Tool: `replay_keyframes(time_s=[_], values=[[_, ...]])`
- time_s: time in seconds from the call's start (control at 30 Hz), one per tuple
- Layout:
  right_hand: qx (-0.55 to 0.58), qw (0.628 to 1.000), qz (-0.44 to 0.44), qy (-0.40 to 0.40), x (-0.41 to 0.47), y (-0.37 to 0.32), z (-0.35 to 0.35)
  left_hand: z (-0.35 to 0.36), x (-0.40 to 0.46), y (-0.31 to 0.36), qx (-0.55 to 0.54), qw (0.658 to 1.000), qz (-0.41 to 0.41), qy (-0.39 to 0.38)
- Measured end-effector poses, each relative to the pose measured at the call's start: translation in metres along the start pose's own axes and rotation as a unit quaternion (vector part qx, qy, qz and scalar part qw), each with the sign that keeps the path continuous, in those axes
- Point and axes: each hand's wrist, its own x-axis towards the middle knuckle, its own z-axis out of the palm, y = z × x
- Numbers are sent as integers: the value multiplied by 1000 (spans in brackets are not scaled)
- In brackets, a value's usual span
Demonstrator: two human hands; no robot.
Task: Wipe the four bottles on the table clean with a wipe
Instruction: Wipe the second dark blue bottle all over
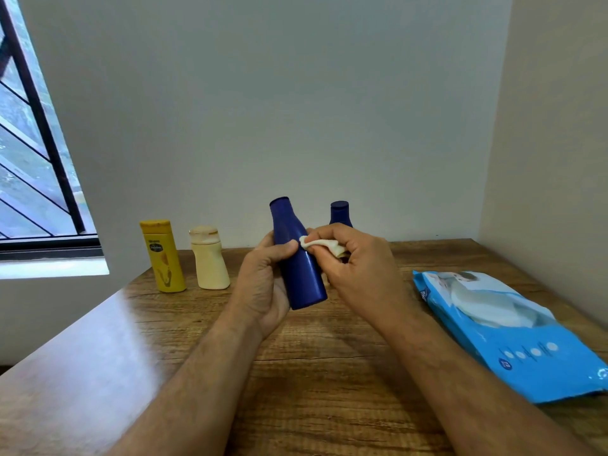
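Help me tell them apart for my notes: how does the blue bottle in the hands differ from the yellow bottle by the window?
The blue bottle is lifted off the table, tilted, gripped by the left hand and touched by the wipe in the right hand; the yellow bottle stands untouched. The blue one shows no label; the yellow one does. Both are capped.

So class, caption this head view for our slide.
Left hand holds blue bottle; right hand wipes it with a wipe.
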Motion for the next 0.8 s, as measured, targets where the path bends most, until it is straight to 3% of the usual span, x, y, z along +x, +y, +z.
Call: replay_keyframes(time_s=[0.17,0.3,0.4,0.53,0.63,0.8], values=[[-2,998,-12,54,2,1,-4,0,2,-4,143,988,50,-4],[-27,993,-56,100,1,-2,-6,-2,4,-4,343,931,122,34],[-32,987,-93,128,0,-5,-7,-4,6,-5,398,903,156,46],[-53,986,-129,93,-3,-5,-6,-5,5,-8,452,872,181,55],[-74,987,-120,75,-3,-3,-3,-6,5,-8,462,867,183,40],[-68,988,-79,111,0,0,-6,-6,6,-9,497,844,195,38]])
